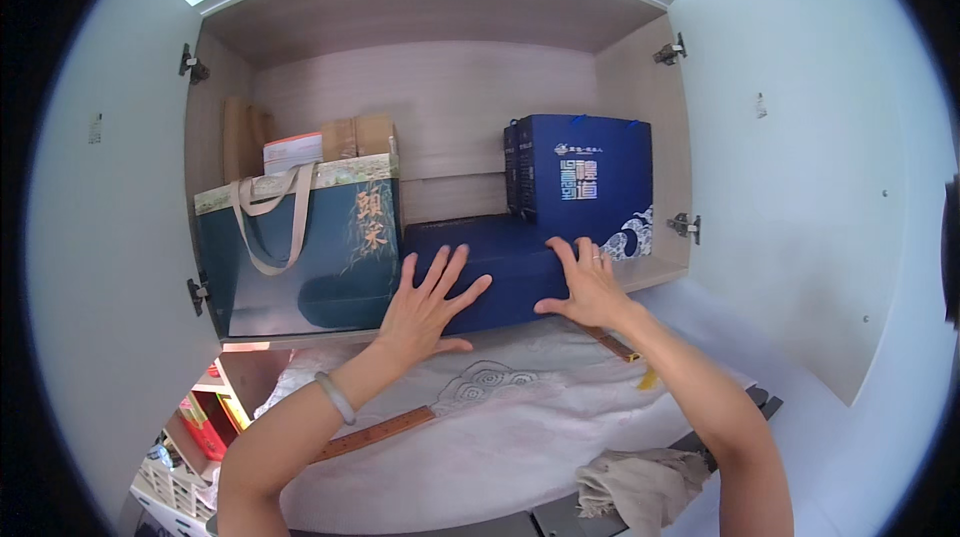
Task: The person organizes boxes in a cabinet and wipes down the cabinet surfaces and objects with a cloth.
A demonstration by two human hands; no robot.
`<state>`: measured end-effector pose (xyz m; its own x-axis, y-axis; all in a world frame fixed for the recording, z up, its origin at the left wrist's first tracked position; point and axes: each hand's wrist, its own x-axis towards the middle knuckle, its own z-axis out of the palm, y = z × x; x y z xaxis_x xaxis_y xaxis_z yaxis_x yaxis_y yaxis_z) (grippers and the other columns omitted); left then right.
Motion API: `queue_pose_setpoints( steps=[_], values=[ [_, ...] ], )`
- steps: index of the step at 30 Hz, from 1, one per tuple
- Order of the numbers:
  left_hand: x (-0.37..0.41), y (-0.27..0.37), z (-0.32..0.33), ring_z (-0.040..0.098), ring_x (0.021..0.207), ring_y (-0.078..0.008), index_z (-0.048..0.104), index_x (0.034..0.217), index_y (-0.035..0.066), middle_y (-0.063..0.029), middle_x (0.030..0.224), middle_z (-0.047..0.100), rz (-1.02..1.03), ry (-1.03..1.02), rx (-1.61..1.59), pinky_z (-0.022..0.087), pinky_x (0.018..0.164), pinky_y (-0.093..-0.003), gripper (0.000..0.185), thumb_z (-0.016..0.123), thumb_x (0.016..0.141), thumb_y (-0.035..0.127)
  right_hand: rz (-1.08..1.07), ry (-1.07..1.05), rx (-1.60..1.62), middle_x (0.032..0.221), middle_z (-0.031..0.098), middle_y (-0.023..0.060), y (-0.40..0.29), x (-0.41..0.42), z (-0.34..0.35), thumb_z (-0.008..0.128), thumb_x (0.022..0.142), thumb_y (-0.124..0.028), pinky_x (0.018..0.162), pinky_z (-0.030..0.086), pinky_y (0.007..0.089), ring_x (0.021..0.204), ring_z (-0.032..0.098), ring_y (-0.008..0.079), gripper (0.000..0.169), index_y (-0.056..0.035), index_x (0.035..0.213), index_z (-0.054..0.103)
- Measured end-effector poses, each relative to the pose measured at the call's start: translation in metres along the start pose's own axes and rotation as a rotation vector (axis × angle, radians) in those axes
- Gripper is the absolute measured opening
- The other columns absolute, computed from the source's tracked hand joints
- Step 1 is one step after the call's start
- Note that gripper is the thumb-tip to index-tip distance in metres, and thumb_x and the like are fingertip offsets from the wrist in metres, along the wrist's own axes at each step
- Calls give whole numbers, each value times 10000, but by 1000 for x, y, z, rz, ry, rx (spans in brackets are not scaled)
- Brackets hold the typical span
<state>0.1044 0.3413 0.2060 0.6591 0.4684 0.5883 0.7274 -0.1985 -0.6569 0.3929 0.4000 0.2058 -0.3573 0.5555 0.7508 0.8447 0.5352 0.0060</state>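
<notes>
A dark blue box (502,282) lies in the middle of an open wall cabinet, its front at the shelf edge. My left hand (427,300) rests spread on its left part, fingers apart. At its right end is my right hand (589,278), wearing a ring, fingertips on the top edge and thumb at the front face; it touches the box from one side without closing round it. Right of the box stand blue gift bags (592,177) with a white wave pattern. A dark green gift bag (315,237) with beige handles stands to the left.
Cardboard boxes (358,136) and a white box (291,153) sit behind the green bag. Cabinet doors (787,162) stand open on both sides. Below lie a white cloth (517,432), a wooden strip (382,432) and a beige cloth (637,488). Shelves (217,387) hold red items at lower left.
</notes>
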Motion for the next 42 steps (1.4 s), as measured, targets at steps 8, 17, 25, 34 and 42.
queue_pose_setpoints(
  steps=[8, 17, 25, 34, 42],
  values=[
    [17, 7, 16, 190, 1493, -373, 420, 1495, 229, -185, 1618, 212, 3, 113, 0, 170, 1205, -485, 804, 609, 825, 630, -69, 171, -24, 1399, 450, 173, 18, 0, 21, 847, 643, -543, 1104, 250, 517, 1333, 375, 341, 1016, -43, 1414, 412],
    [13, 4, 8, 133, 1507, -362, 259, 1569, 277, -185, 1636, 128, 48, -48, 19, 162, 1220, -465, 1114, 718, 648, 704, 22, 99, 217, 1412, 365, 240, 9, -8, 17, 896, 676, -297, 1027, 442, 522, 1236, 485, 469, 959, -91, 1445, 362],
    [3, 1, 8, 183, 1489, -352, 233, 1575, 301, -184, 1636, 119, -16, -80, 131, 181, 1210, -470, 1129, 775, 651, 660, -3, 159, 319, 1502, 234, 284, -3, -19, 12, 852, 733, -138, 1055, 436, 495, 1243, 488, 491, 966, -123, 1510, 278],
    [13, 17, -4, 334, 1361, -402, 340, 1508, 278, -201, 1494, 310, -76, -62, 7, 245, 1136, -535, 1069, 913, 606, 264, 431, 150, 672, 1256, 585, 286, 48, -17, 4, 498, 1001, -413, 965, 451, 438, 1148, 590, 417, 615, 28, 1418, 396],
    [-2, 50, -71, 340, 1350, -408, 514, 1382, 328, -209, 1471, 347, 21, 127, -218, 267, 1066, -557, 964, 895, 519, 129, 866, -337, 1453, 1415, 502, 215, 62, -30, -2, 317, 881, -830, 1002, 500, 443, 1243, 540, 341, 1003, -39, 1495, 372]
  ],
)
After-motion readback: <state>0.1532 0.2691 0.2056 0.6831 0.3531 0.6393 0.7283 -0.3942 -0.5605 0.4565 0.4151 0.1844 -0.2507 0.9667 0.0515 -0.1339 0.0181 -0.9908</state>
